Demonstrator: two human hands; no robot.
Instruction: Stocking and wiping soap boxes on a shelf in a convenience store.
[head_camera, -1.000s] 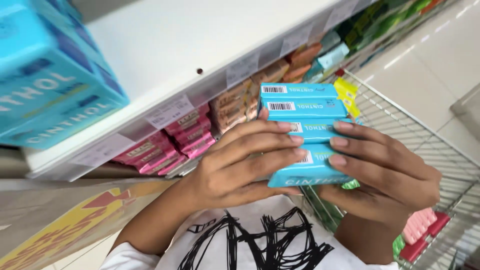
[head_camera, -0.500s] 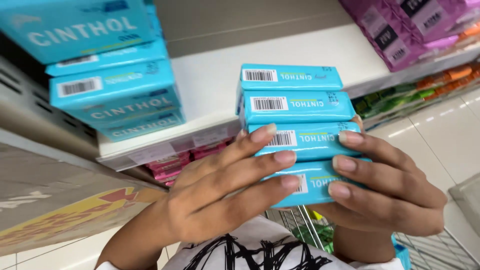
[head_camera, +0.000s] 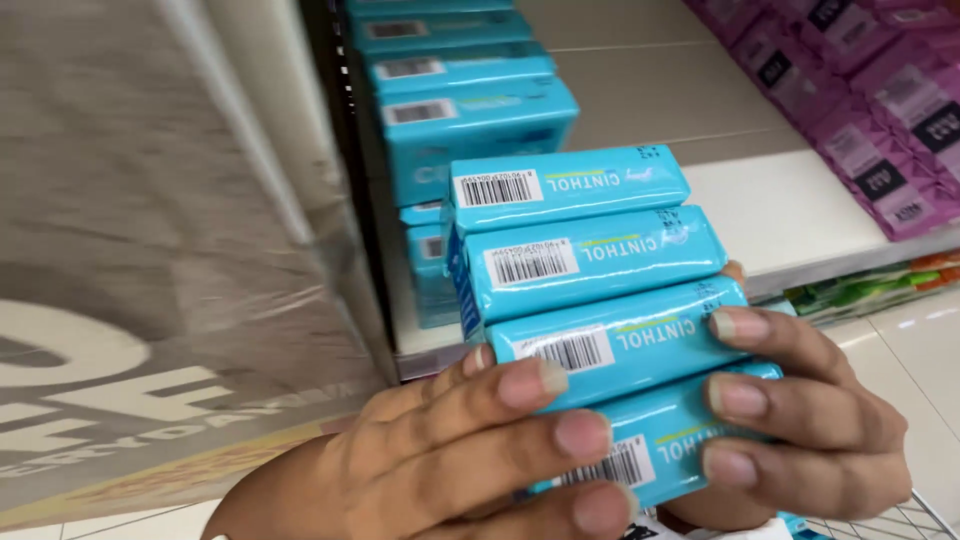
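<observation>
A stack of several turquoise soap boxes (head_camera: 600, 300) with barcode labels fills the middle of the head view. My left hand (head_camera: 470, 450) wraps its fingers over the lower left of the stack. My right hand (head_camera: 810, 420) clasps the lower right boxes, fingers curled over their faces. Both hands hold the stack up in front of a white shelf (head_camera: 770, 215). More turquoise boxes (head_camera: 460, 110) of the same kind stand piled at the shelf's left end, just behind the held stack.
Pink and purple packs (head_camera: 860, 110) line the shelf's right side. A grey end panel (head_camera: 150, 250) with a printed sign stands at the left. Green packs (head_camera: 870, 285) show on a lower shelf, and a wire trolley corner (head_camera: 900, 520) at bottom right.
Both hands have raised the stack of boxes from below the shelf edge up to the shelf level, closer to the piled turquoise boxes. The view has swung up and left.
</observation>
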